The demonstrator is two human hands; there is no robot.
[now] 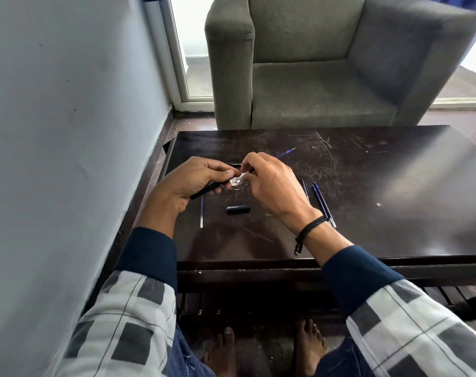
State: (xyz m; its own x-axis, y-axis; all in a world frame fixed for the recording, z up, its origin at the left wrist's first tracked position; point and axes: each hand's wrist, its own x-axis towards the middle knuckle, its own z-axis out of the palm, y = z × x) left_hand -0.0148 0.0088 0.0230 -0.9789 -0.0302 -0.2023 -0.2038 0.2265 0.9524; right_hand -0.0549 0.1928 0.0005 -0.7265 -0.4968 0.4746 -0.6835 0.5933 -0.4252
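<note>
Head view: left hand (193, 180) curled round black pen barrel (207, 189), held low over the dark worktop (367, 227) near its left edge; right hand (272, 183) pinching thin blue refill (285, 153) between thumb and fingertips, far end poking out beyond the knuckles; small shiny piece where the two meet, perhaps a spring or metal tip, too blurred to tell. Barrel light, stiff and smooth, likely to slip or roll; grip mid-length. Refill lighter still, bendy, easily kinked; pinch close to the entering end, push straight along the barrel. Black cap (238, 209) and loose refill (201, 210) below the hands; spare refills (322, 204) to the right.
</note>
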